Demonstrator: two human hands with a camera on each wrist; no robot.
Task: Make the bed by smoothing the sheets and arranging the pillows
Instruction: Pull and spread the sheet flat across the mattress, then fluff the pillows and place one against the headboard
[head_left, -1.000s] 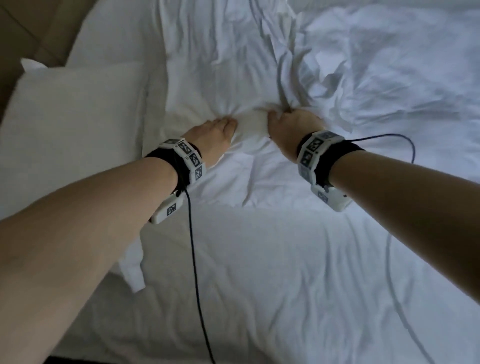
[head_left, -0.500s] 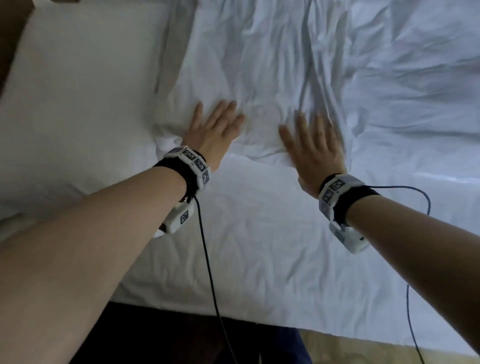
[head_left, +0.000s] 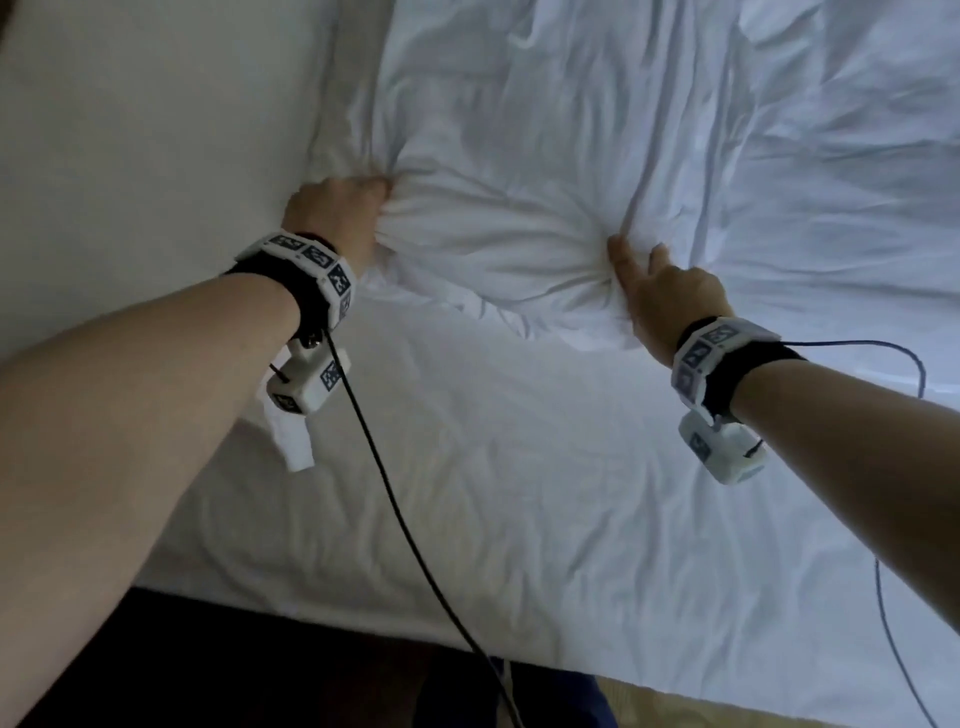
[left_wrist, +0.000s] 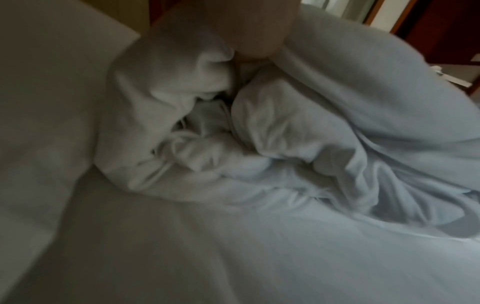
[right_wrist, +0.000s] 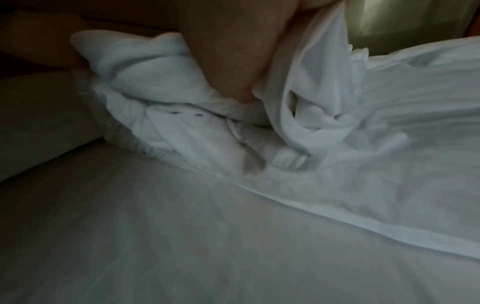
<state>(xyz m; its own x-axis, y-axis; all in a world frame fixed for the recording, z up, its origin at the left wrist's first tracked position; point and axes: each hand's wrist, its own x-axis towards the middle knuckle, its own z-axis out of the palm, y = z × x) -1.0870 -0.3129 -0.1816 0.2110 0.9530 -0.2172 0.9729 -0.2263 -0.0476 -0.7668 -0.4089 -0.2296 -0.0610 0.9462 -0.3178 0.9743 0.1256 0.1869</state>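
Grabbing the crumpled top edge of the blanket (head_left: 498, 244) in the middle of the bed, just beside the pillow (head_left: 156, 130): left hand (head_left: 337, 213) bunching cloth in curled fingers, right hand (head_left: 660, 291) pinching a fold. Probably working on the smoothing step, with the sheet (head_left: 519, 493) below lying mostly flat. Next, likely pulling the edge straight toward the pillow, tugging evenly with both hands.

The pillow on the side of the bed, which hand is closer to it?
The left. The left hand grips bunched duvet right at the pillow edge. The right hand grips the duvet farther along, away from the pillow.
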